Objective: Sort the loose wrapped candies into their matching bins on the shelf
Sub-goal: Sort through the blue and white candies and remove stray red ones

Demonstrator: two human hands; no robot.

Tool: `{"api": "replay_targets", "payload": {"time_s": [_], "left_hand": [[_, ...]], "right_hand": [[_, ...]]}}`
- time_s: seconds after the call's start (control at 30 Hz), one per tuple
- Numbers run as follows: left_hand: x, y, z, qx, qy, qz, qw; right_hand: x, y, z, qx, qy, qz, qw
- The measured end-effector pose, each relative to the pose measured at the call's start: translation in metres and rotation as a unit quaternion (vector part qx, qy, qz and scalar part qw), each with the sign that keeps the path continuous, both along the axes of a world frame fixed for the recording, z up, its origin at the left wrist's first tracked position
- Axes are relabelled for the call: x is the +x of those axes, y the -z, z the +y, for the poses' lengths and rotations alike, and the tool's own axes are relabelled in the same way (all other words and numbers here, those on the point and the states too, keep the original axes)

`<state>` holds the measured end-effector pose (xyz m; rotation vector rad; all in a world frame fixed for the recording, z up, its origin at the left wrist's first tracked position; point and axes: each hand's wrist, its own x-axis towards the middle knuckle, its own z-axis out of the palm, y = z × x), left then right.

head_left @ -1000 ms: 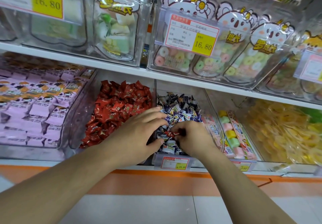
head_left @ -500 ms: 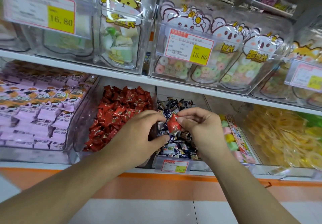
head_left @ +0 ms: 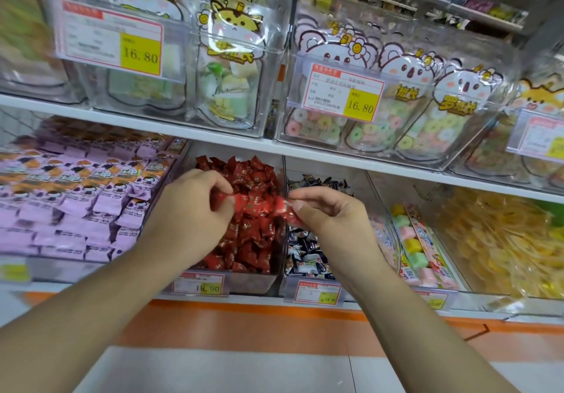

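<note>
The right hand (head_left: 328, 215) pinches a red candy (head_left: 285, 209) over the divider; the left hand (head_left: 195, 209) pinches another; a loose pinch risks dropping one among the dark-wrapped candies (head_left: 308, 258)

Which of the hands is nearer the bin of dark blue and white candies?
Right. The right hand hovers directly over the bin of dark blue and white candies, pinching a red candy. The left hand is over the neighbouring red candy bin.

Left hand (head_left: 186, 209) over the left candy bin (head_left: 244, 282), right hand (head_left: 329, 215) over its right-hand neighbour bin (head_left: 311, 292), beneath the upper shelf (head_left: 183, 134)
</note>
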<state>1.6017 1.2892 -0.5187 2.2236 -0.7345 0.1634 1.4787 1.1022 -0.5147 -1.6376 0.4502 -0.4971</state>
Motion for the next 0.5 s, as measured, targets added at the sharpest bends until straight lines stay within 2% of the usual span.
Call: {"api": "replay_targets", "payload": {"time_s": [0.07,0.13,0.23,0.3,0.37,0.43,0.5], "left_hand": [[0.009,0.003,0.003,0.005,-0.012,-0.012,1.000],[0.009,0.005,0.002,0.011,0.005,-0.018,1.000],[-0.003,0.006,-0.006,0.023,0.092,-0.015,0.995],[-0.014,0.010,-0.014,0.051,0.170,-0.013,0.984],[-0.024,0.018,-0.025,0.093,0.233,-0.019,0.968],[-0.031,0.027,-0.036,0.121,0.270,-0.016,0.955],[-0.034,0.034,-0.043,0.124,0.279,-0.022,0.952]], "right_hand": [[0.005,-0.001,-0.001,0.012,-0.021,0.017,1.000],[0.007,0.002,-0.009,-0.046,0.027,0.041,0.998],[0.000,0.012,-0.030,-0.089,0.070,0.050,0.992],[-0.006,0.022,-0.039,-0.120,0.027,0.088,0.988],[-0.008,0.036,-0.044,-0.193,-0.037,0.177,0.964],[-0.007,0.051,-0.049,-0.269,-0.081,0.258,0.924],[-0.007,0.060,-0.055,-0.327,-0.089,0.292,0.894]]}}
